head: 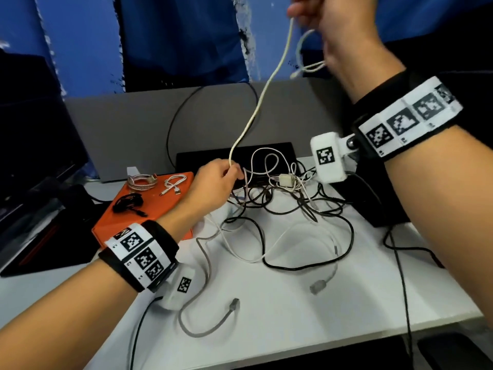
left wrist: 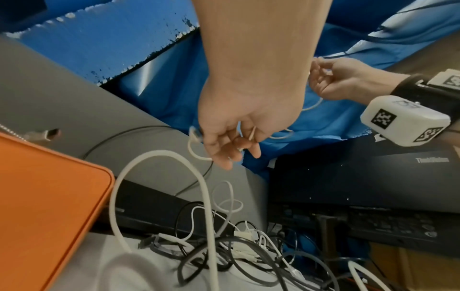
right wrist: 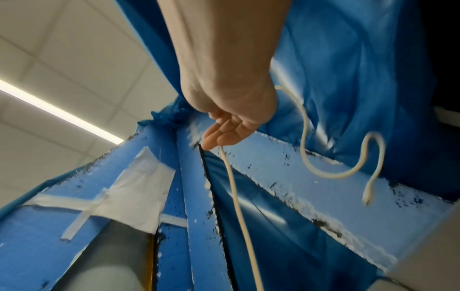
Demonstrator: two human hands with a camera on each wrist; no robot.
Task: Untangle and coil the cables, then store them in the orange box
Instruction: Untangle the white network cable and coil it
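Observation:
A cream-white cable (head: 262, 94) runs taut from my left hand (head: 217, 180) up to my raised right hand (head: 320, 14). My left hand (left wrist: 234, 137) pinches it low, just above the tangle of black and white cables (head: 282, 193) on the white table (head: 320, 303). My right hand (right wrist: 224, 135) grips the cable (right wrist: 239, 206) high up, and its free end with the plug (right wrist: 368, 198) dangles in a loop beside the wrist. The orange box (head: 149, 209) lies left of the tangle, with three coiled cables on it: a braided one (head: 141, 181), a white one (head: 174, 184), a black one (head: 129, 202).
A grey network cable (head: 208, 311) trails over the table's front part. A black laptop (head: 266, 156) lies behind the tangle, another dark device (head: 373, 198) to its right. A grey partition (head: 120, 129) and blue sheeting (head: 186, 36) stand behind. Dark gear sits at the left edge.

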